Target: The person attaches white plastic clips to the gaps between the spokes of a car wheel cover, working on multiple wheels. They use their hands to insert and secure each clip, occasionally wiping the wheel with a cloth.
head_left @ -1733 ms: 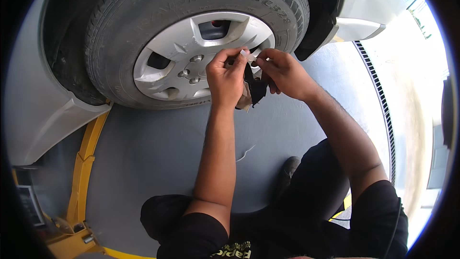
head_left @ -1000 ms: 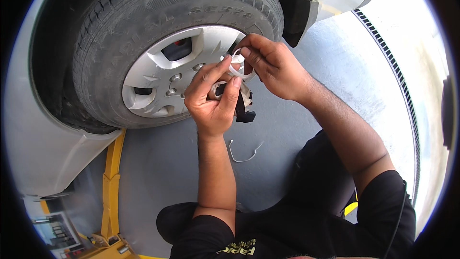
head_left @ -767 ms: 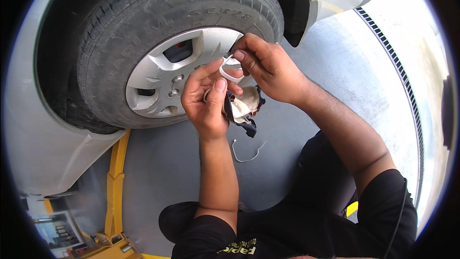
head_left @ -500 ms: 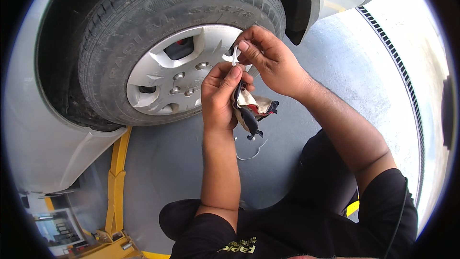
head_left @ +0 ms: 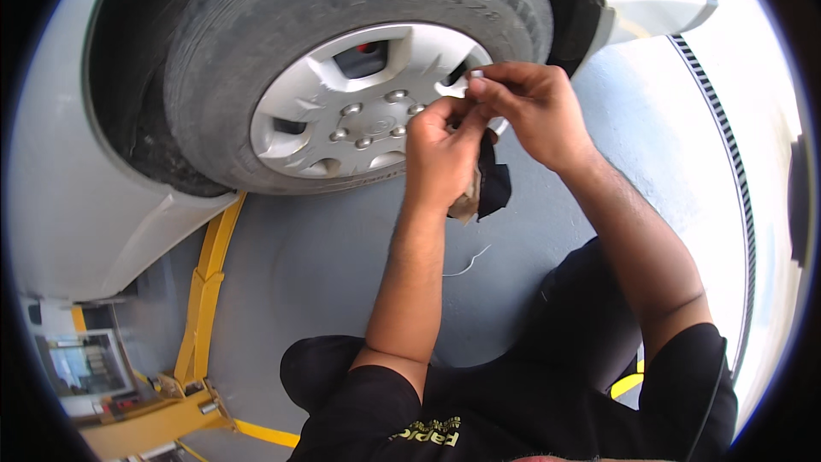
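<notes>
My left hand [head_left: 443, 150] is closed at the wheel's lower right edge. From under its fingers hangs a crumpled bundle of dark and cream cloth [head_left: 493, 190], partly hidden by the palm. My right hand [head_left: 540, 111] meets it just above and to the right, thumb and forefinger pinched on a small white strip [head_left: 476, 74]. Only the strip's end shows; the fingers cover the rest. Behind both hands is a silver wheel [head_left: 372, 124] with several nuts, inside a black tyre [head_left: 218, 111].
A pale car body [head_left: 128, 222] surrounds the tyre on the left. Lower left stands a yellow lift arm [head_left: 203, 291]. A thin white string [head_left: 470, 267] lies on the grey floor [head_left: 342, 248] below my hands. A dark floor grate [head_left: 718, 111] runs along the right.
The view has shifted, so wheel and car sit further right and higher. My hands have come closer together, and less of the white strip and the cloth shows.
</notes>
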Tool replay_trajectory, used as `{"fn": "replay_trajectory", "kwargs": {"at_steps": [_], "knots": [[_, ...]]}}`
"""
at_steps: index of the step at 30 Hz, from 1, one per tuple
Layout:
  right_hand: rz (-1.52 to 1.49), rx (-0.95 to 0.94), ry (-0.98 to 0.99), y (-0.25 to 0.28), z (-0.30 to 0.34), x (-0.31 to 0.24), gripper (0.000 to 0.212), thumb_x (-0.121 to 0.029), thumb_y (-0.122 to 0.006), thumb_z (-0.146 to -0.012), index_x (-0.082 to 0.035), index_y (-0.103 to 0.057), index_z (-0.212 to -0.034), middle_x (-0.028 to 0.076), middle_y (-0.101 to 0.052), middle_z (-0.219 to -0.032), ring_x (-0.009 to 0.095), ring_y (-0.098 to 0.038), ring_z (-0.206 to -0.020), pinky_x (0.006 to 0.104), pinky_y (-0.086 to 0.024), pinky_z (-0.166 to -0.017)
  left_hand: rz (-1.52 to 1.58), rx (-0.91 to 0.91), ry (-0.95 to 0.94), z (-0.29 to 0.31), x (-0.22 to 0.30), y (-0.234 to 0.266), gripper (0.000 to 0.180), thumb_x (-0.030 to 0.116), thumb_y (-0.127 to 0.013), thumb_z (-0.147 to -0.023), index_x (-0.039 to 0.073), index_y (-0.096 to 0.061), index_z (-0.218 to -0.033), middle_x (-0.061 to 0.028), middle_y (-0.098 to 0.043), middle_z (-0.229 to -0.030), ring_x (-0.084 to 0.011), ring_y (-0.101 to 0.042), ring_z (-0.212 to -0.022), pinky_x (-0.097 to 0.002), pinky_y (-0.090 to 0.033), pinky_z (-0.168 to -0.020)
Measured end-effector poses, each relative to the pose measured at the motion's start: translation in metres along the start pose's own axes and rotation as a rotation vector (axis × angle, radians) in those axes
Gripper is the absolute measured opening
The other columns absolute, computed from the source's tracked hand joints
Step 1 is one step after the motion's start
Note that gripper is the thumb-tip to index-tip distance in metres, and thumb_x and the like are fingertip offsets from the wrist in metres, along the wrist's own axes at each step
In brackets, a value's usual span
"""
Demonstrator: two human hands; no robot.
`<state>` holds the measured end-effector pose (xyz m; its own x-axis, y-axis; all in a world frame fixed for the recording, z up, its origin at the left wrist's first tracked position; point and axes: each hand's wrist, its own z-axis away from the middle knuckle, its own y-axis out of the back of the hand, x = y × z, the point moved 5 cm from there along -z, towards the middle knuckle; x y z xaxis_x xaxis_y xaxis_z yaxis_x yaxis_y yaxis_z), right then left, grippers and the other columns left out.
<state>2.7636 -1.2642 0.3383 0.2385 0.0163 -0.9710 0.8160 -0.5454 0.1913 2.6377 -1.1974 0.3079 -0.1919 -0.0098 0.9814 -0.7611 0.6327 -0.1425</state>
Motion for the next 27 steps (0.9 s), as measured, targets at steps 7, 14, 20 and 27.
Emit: {"fn": "replay_trajectory", "kwargs": {"at_steps": [7,14,20,27], "knots": [[0.261,0.062,0.320,0.001,0.002,0.009,0.022,-0.013,-0.075,-0.096,0.008,-0.073,-0.104,0.011,-0.076,-0.086,0.011,-0.067,-0.077,0.0269,-0.054,-0.070,-0.023,-0.033,0.168,-0.003,-0.022,0.001,0.025,0.018,-0.070,-0.093,-0.007,-0.074,-0.092,-0.0076,-0.070,-0.077,-0.0124,-0.061,-0.070,-0.0333,-0.049,-0.063],[0.281,-0.159,0.209,-0.007,-0.024,0.044,0.027,-0.022,-0.064,-0.106,0.004,-0.070,-0.106,0.005,-0.072,-0.088,0.009,-0.063,-0.082,0.0262,-0.049,-0.076,0.077,0.040,0.094,0.006,-0.019,0.020,0.029,0.022,-0.068,-0.098,-0.007,-0.074,-0.097,-0.0153,-0.073,-0.079,-0.0184,-0.063,-0.070,-0.0389,-0.050,-0.066],[0.294,-0.208,0.237,-0.023,-0.031,0.054,0.031,-0.024,-0.063,-0.106,0.005,-0.070,-0.116,0.007,-0.074,-0.096,0.012,-0.065,-0.089,0.0276,-0.050,-0.083,-0.077,0.128,0.129,0.009,-0.026,0.039,0.038,0.029,-0.064,-0.101,-0.007,-0.074,-0.097,-0.0271,-0.074,-0.088,-0.0329,-0.072,-0.082,-0.0453,-0.052,-0.074],[0.340,-0.236,0.337,-0.040,-0.046,0.065,0.030,-0.026,-0.060,-0.107,0.003,-0.066,-0.101,0.004,-0.066,-0.086,0.011,-0.056,-0.080,0.0284,-0.045,-0.077,-0.095,0.183,0.220,0.014,-0.041,0.046,0.035,0.022,-0.065,-0.098,-0.012,-0.072,-0.095,-0.0302,-0.073,-0.087,-0.0365,-0.073,-0.083,-0.0467,-0.053,-0.072]]}}
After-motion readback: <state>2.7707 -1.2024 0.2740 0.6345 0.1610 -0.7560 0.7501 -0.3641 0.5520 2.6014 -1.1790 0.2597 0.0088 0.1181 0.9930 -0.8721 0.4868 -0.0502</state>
